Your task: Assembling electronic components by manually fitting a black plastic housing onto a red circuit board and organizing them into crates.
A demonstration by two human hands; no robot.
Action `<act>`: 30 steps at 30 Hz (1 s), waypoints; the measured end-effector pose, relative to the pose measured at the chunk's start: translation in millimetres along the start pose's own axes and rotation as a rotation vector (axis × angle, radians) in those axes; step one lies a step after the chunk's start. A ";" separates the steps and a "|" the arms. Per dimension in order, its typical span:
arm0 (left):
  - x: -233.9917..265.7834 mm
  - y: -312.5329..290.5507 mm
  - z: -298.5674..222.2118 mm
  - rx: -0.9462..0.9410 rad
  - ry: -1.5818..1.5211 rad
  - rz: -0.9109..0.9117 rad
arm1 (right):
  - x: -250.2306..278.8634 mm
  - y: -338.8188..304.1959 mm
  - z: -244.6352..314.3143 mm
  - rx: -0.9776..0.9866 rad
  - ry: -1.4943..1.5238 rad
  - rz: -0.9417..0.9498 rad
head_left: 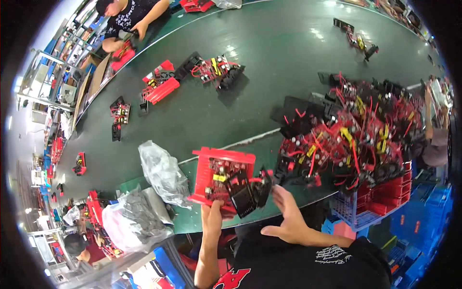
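In front of me my left hand (213, 217) grips a red open-topped housing (203, 173) by its near edge, thumb on top. Inside the housing lies a red circuit board (220, 189) with small parts and a yellow component. A black panel (241, 196) leans out over the housing's right side, tilted. Beside it a second black end piece (263, 189) hangs at the right, joined by red wire. My right hand (291, 222) is just right of that end piece, thumb and fingers spread; whether a fingertip touches it I cannot tell.
A large heap of wired circuit boards (351, 130) lies at the right, above a red and blue crate (380, 197). Clear plastic bags (163, 173) sit at the left. Other assemblies (216, 70) are spread over the green table (269, 53). Across it, a person (130, 24) handles a red part.
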State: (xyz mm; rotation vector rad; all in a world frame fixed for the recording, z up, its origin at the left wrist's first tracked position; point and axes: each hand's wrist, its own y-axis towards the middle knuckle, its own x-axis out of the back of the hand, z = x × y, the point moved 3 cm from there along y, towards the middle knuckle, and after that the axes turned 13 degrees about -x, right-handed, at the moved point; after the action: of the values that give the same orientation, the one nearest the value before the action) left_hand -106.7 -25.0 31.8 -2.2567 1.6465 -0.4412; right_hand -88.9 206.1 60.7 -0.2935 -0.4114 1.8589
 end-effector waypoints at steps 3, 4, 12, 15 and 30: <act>-25.4 56.7 -64.4 0.019 -0.015 0.024 | 22.6 2.3 46.6 -0.014 0.214 -0.115; -46.1 86.9 -87.2 -0.045 -0.009 0.077 | 33.1 6.1 57.1 -0.052 0.214 -0.180; -185.9 371.5 -184.2 -0.113 -0.245 0.081 | 50.5 42.2 117.7 -0.262 0.282 -0.314; -249.2 469.9 -180.6 -0.145 -0.290 0.001 | 69.8 48.3 120.3 -0.257 0.228 -0.362; 44.3 459.9 -280.3 -1.064 0.936 -0.522 | 9.7 260.2 74.4 -0.437 0.097 -0.238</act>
State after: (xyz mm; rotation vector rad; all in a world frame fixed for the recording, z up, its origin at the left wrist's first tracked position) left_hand -607.0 -219.9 93.2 -3.7015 1.9165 -1.0608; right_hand -345.6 130.6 18.7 -0.6004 -0.7529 1.5035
